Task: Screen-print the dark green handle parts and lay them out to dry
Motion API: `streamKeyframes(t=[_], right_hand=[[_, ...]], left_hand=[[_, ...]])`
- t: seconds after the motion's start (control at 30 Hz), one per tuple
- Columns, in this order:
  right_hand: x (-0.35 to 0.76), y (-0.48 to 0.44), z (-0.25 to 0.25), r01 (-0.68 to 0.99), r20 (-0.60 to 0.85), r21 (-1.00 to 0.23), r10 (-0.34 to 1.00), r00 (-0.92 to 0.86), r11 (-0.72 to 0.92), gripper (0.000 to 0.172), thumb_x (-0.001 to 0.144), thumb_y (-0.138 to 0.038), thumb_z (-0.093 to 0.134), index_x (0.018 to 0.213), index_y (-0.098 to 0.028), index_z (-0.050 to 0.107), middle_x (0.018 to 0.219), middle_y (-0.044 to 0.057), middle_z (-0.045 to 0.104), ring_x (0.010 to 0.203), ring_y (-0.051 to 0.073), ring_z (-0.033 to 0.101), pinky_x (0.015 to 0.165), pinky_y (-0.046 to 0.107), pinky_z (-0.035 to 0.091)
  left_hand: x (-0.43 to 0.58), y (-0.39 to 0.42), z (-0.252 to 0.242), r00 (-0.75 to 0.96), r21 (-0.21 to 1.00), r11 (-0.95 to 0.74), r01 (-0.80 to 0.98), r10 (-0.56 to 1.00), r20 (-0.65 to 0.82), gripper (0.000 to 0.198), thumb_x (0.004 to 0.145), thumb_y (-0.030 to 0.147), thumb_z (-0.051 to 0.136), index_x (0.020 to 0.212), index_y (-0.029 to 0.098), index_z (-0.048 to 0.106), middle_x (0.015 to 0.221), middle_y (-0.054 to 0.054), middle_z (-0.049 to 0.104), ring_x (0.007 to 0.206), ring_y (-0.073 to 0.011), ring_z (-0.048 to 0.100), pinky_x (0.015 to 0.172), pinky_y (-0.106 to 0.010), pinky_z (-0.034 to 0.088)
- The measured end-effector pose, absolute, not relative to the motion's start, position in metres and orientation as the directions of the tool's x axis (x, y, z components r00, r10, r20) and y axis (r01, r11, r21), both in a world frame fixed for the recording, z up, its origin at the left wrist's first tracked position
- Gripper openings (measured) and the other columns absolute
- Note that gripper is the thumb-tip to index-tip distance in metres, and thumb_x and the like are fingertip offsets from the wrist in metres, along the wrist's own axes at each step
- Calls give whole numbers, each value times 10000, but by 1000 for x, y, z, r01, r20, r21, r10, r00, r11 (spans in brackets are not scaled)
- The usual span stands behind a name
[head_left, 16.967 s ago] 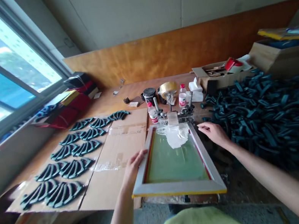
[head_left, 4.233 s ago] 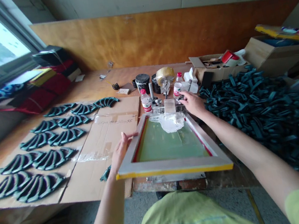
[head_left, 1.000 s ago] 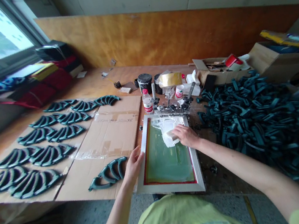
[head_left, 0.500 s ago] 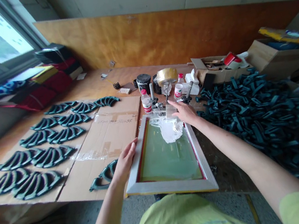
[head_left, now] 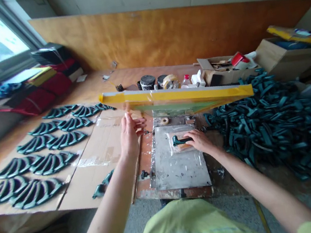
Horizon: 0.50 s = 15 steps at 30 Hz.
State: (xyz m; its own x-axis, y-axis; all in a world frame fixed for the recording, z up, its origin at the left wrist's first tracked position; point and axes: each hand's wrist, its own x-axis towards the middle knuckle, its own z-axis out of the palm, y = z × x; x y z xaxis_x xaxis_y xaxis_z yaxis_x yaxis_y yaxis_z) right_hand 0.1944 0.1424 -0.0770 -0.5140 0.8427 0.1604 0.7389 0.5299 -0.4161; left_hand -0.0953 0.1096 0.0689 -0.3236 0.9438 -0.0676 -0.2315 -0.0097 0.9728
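Observation:
A screen-printing frame [head_left: 175,93] with yellow tape along its front edge is tilted up over a grey metal base plate [head_left: 180,170]. Just below the left part of the raised frame is my left hand [head_left: 130,133], its fingers bent and apart with nothing in them; whether a fingertip touches the frame I cannot tell. My right hand [head_left: 200,140] has its fingers on the right end of a dark green handle-shaped part [head_left: 179,141]. That part lies on a small tape-covered block [head_left: 176,151] on the plate.
Similar green parts [head_left: 43,164] lie in fanned rows on cardboard [head_left: 88,144] at left. A large heap of them [head_left: 265,125] fills the right. Behind the frame stand black tubs [head_left: 148,81], a tape roll [head_left: 170,81], a bottle [head_left: 186,80] and cardboard boxes [head_left: 277,58].
The screen frame has swung up from lying flat, uncovering the plate and block. My right hand has come from the squeegee area at the back to the green part; my left hand has moved up.

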Motion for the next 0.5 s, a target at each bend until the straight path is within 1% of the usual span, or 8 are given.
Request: streamKeyframes(t=[0.07,0.13,0.17,0.27,0.33,0.4,0.47,0.5], right_hand=[[180,128,-66,749,218,-394,846,-487,533,73,868,-210,650,938,-214,670,930,56,634,946,213,558,865,352,448],[160,107,-54,744,305,-370,829,-468,556,62,887,-230,630,924,-221,679,884,59,618,919,222,541,848,358,448],[149,95,-50,721,343,-350,798,-495,598,81,898,-238,615,938,-228,685,873,63,615,915,226,536,844,361,449],[127,68,-45,545,378,-318,631,-677,776,160,936,-263,551,1008,-262,695,884,61,642,926,224,556,853,360,456],[139,71,-46,500,376,-394,632,-678,771,217,962,-277,498,1065,-274,689,928,55,677,931,211,592,849,344,469],[177,94,-52,624,329,-530,818,-472,573,282,980,-283,426,1084,-247,686,949,70,702,896,206,631,807,331,488],[228,132,-64,770,190,-607,977,-96,194,344,972,-324,389,1115,-195,674,901,96,715,799,221,658,730,335,501],[252,154,-73,809,103,-588,994,47,22,365,956,-342,393,1121,-177,674,847,101,716,750,232,662,709,345,502]], left_hand=[[-80,86,39,-190,946,223,-237,944,-270,617,795,685,559,1131,169,597,852,-79,729,689,-170,671,527,-237,494],[-59,57,7,43,828,520,-209,851,-524,676,761,702,592,1134,138,618,932,-146,744,771,-235,706,536,-285,523],[-50,43,-7,97,779,581,-236,812,-576,659,768,697,588,1133,150,620,979,-154,743,830,-254,713,569,-305,544],[-39,11,-39,86,705,600,-379,781,-618,491,809,624,592,1002,175,638,967,-126,745,886,-249,721,635,-312,569],[-55,0,-53,-25,712,567,-414,775,-632,435,816,592,599,917,170,634,897,-107,747,823,-230,728,616,-290,562],[-90,-11,-66,-195,751,535,-387,749,-633,462,822,614,567,885,161,634,844,-104,747,758,-215,725,606,-282,555],[-134,-26,-79,-401,788,530,-315,678,-616,523,843,654,480,839,152,629,816,-117,748,717,-200,715,623,-284,556],[-157,-36,-86,-502,790,552,-268,620,-603,550,856,664,424,814,153,623,818,-123,749,707,-192,709,633,-284,556]])
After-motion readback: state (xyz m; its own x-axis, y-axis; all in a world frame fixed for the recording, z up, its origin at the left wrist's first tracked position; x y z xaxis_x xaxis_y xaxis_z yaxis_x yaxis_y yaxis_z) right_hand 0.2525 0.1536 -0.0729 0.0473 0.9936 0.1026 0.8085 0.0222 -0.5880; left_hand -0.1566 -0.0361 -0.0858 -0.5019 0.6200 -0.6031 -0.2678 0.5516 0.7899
